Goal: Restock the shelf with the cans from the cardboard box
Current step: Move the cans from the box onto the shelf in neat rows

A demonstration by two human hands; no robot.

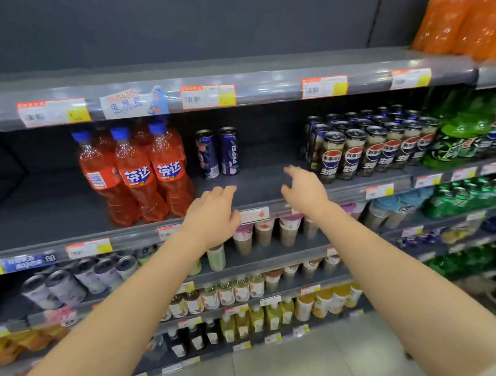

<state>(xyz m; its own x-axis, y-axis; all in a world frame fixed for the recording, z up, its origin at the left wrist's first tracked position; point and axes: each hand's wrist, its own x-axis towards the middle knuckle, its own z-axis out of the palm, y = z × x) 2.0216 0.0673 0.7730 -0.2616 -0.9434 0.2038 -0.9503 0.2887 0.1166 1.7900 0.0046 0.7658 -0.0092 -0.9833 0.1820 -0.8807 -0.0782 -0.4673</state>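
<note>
Head view.

Count: two blue Pepsi cans [230, 151] stand upright, side by side and nearly touching, just beyond the left fingertips. Three orange Fanta bottles [136, 173] form a front row left of those fingers, with more behind that I cannot count. A block of black Pepsi cans [353, 155] sits right of the right fingertips, six across the front; the rear rows are blurred.

Left hand [211, 214]: fingers loosely bent, holding nothing, over the shelf's front rail. Right hand [305, 190]: fingers spread wide, slightly curled, holding nothing.

Open room: bare dark-grey shelf [262, 160] straight ahead of the right fingers, between the blue and black cans.

Price tags [206, 96] line the rail above. Pale tiled floor [304, 361] below.
</note>
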